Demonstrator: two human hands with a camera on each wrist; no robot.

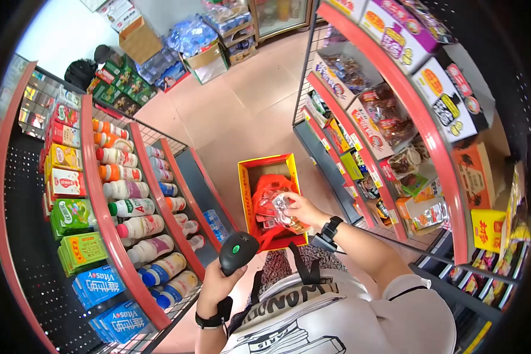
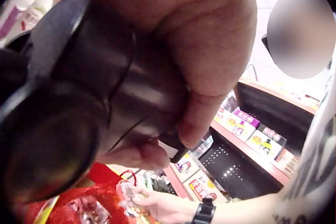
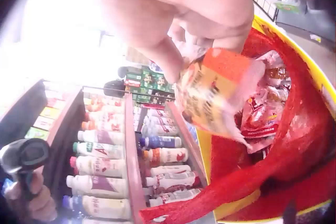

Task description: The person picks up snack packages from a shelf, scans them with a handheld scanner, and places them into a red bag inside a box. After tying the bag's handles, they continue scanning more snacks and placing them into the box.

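My left hand (image 1: 219, 288) grips a black handheld barcode scanner (image 1: 239, 252), whose head shows a green light in the head view. The scanner (image 2: 142, 92) fills much of the left wrist view, with fingers and thumb wrapped around its body. Between the thumb and fingers of my right hand (image 1: 308, 212) is a small snack packet (image 3: 218, 90), orange-and-yellow printed with clear edges. It is held over a red mesh bag (image 3: 299, 174) containing several clear and red snack packets (image 3: 260, 113). The bag sits inside a yellow-and-red box (image 1: 243, 177) in the aisle.
To the left, a shelf unit (image 1: 103, 233) carries rows of drink bottles (image 1: 127, 190) and cartons (image 1: 76, 217). On the right, another shelf unit (image 1: 439, 147) holds boxed snacks (image 1: 374, 121). Further back, wrapped bottle packs (image 1: 192, 35) and cardboard boxes (image 1: 141, 41) stand on the tiled floor (image 1: 218, 109).
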